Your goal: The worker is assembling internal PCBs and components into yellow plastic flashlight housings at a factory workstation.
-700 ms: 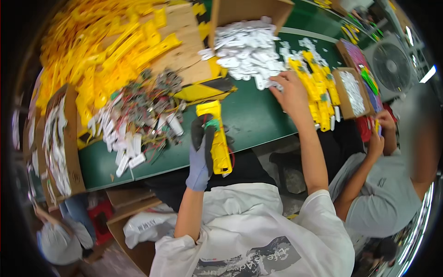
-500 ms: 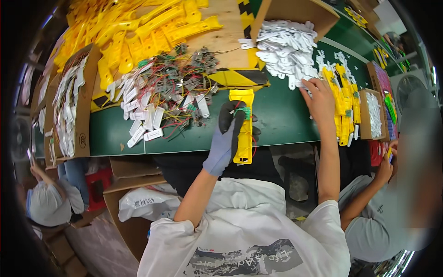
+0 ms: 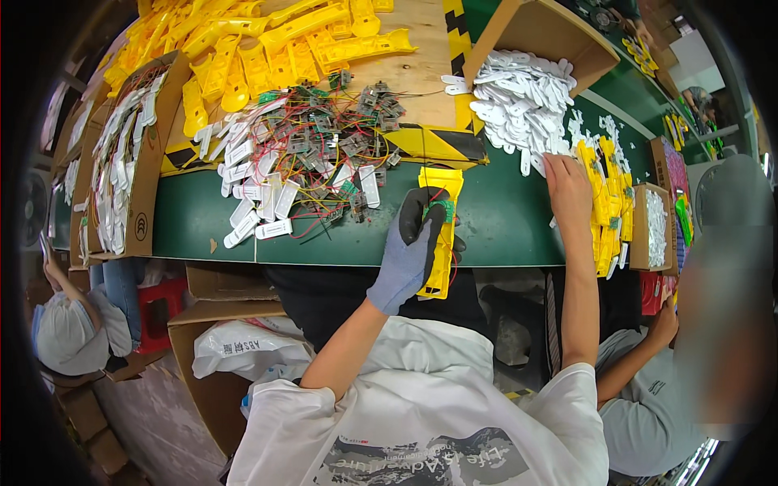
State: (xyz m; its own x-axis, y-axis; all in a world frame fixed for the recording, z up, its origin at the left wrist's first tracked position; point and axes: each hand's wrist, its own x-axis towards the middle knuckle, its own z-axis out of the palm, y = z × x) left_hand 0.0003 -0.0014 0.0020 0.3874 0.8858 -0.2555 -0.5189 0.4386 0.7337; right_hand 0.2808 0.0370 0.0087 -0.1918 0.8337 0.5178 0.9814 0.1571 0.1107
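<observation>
My left hand (image 3: pixel 413 243), in a grey glove with dark fingers, grips a long yellow plastic housing (image 3: pixel 442 279) at the table's front edge. A small green circuit board (image 3: pixel 442 212) with thin wires sits in the housing, under my thumb. My bare right hand (image 3: pixel 570 190) is at the near edge of a heap of white plastic strips (image 3: pixel 519 101). Its fingertips are pinched together on one white strip (image 3: pixel 538 165); part of that strip is hidden by the fingers.
Wired grey parts (image 3: pixel 324 146) and white pieces lie left of centre, below yellow housings (image 3: pixel 300 36). A carton (image 3: pixel 158 162) stands left. More yellow housings (image 3: pixel 604 206) and a small box (image 3: pixel 651 227) are at the right. A co-worker's arm (image 3: pixel 640 356) shows beside me.
The view has shifted a little. My right fingers have come down to the heap's near edge and closed at a white strip. My left hand still holds the yellow housing.
</observation>
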